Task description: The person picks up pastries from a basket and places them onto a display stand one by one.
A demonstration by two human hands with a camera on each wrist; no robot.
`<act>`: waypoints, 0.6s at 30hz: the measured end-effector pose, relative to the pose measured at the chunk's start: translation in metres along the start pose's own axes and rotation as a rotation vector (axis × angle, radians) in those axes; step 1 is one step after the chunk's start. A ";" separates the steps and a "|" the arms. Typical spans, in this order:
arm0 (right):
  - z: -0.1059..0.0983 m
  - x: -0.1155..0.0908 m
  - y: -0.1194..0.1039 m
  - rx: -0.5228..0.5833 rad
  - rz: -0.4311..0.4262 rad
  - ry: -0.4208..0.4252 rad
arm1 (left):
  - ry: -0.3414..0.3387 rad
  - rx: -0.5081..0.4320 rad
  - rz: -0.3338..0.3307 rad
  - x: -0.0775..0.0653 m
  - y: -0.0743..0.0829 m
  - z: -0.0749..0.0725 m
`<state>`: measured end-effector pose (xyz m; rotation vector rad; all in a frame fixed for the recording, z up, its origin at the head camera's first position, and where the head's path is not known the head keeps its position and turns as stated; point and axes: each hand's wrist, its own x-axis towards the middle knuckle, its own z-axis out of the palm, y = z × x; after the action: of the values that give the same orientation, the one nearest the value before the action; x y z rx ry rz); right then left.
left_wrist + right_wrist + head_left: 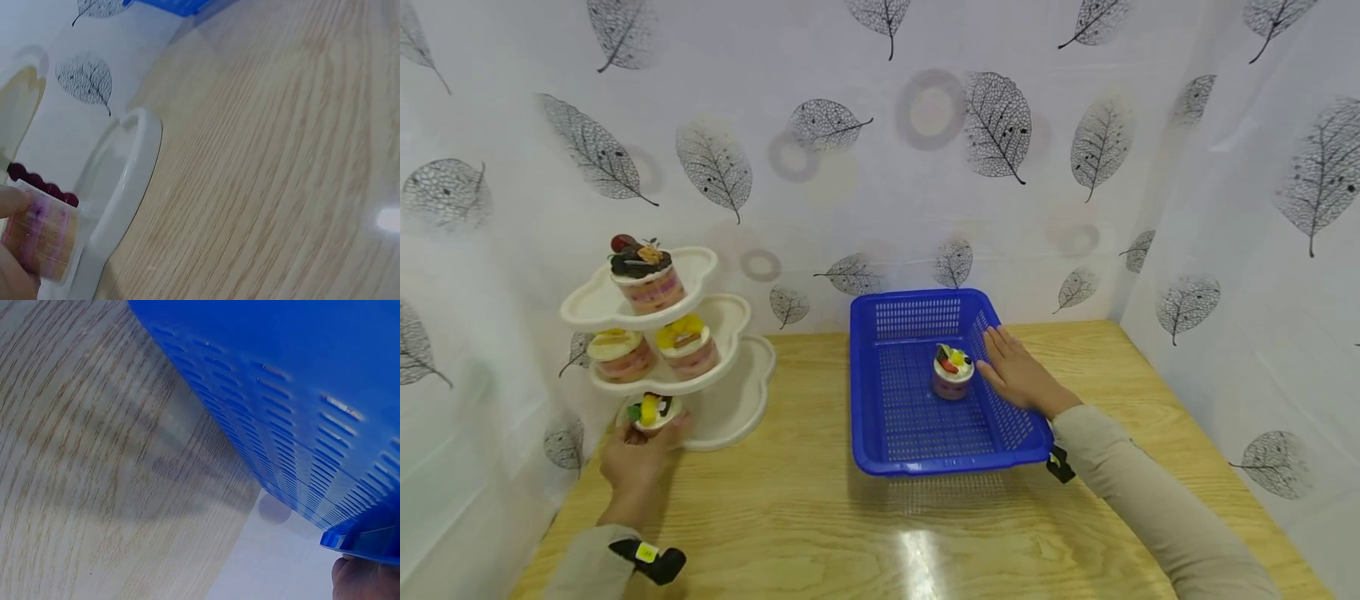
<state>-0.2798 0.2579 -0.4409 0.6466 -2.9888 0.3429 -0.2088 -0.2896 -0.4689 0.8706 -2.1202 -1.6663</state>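
Observation:
At the bottom tier of a white three-tiered stand (733, 412), my left hand (632, 458) grips a small cake cup (651, 410) topped with yellow and green pieces. The left wrist view shows thumb and fingers on either side of this cake cup (50, 231), with dark red berries along its top. My right hand (1018, 375) lies with straight fingers over the right rim of a blue plastic basket (951, 463). Inside the basket stands another cake cup (952, 379) with fruit on top. The right wrist view shows part of the hand (362, 581) at the basket's edge.
A chocolate-topped cake cup (651, 279) stands on the top tier. Two yellow-topped cups, one on the left (621, 354) and one on the right (688, 350), occupy the middle tier. Leaf-printed sheeting (850, 208) surrounds the wooden table (790, 517).

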 end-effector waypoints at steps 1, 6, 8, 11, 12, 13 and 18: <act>0.000 0.000 0.000 -0.001 0.000 0.003 | 0.000 -0.064 -0.021 0.002 -0.001 -0.001; 0.000 0.000 0.001 -0.008 -0.004 0.011 | 0.042 -0.235 -0.074 0.011 -0.002 -0.004; 0.000 0.000 0.001 -0.012 -0.005 0.012 | 0.044 -0.240 -0.085 0.014 -0.003 -0.004; 0.000 0.000 0.000 -0.014 -0.005 0.012 | 0.030 -0.222 -0.079 0.016 -0.004 -0.004; 0.000 0.000 0.000 -0.012 -0.005 0.014 | 0.028 -0.235 -0.073 0.017 -0.004 -0.003; 0.000 0.000 0.000 -0.012 -0.004 0.014 | 0.032 -0.226 -0.064 0.018 -0.005 -0.002; 0.000 -0.001 0.000 -0.005 -0.004 0.010 | 0.063 -0.275 -0.072 0.022 -0.008 0.001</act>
<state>-0.2791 0.2577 -0.4408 0.6490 -2.9773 0.3366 -0.2243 -0.3037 -0.4799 0.9083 -1.7826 -1.8836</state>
